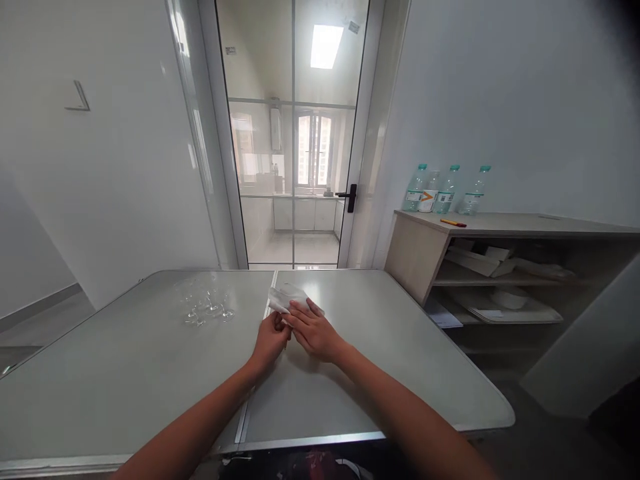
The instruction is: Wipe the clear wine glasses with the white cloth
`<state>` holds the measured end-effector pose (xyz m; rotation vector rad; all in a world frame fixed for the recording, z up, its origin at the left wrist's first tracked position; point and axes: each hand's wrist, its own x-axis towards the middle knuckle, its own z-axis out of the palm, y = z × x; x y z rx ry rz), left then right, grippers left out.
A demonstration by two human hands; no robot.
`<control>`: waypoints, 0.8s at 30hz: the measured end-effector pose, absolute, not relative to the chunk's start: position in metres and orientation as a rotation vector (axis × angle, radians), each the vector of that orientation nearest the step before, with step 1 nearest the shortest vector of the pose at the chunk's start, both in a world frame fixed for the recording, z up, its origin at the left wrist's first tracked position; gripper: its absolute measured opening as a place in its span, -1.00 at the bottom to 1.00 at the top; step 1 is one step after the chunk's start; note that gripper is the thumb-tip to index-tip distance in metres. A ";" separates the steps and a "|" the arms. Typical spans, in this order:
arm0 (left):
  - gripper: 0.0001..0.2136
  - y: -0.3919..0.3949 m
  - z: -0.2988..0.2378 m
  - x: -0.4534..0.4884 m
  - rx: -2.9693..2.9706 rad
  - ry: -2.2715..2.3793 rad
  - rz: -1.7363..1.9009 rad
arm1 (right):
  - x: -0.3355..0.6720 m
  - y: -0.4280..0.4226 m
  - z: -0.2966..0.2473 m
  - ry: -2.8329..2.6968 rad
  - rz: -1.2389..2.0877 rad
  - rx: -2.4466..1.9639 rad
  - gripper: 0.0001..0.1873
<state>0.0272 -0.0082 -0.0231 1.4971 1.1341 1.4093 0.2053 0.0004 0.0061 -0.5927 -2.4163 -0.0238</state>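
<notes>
Above the table's middle seam, my two hands meet at a crumpled white tissue or thin cloth [286, 295]. My right hand [316, 332] lies across it with the fingers bent over its near side, pressing it. My left hand [271, 339] is closed just below and to the left, its fingers curled in against the right fingertips. What my left fingers hold is hidden behind the hands and the white sheet. To the left, several clear stemmed glasses [213, 308] stand close together on the pale table [150, 380].
A glazed door [294, 167] rises behind the table's far edge. At the right, a wooden shelf unit [417, 257] carries several plastic bottles [449, 190] and a red-yellow pen or tool [453, 223]. Boxes [483, 260] and a tray [535, 313] lie on its lower shelves.
</notes>
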 end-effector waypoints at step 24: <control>-0.54 -0.019 -0.009 0.035 1.331 0.899 1.401 | 0.196 -0.008 0.004 -1.199 1.784 -0.537 -0.25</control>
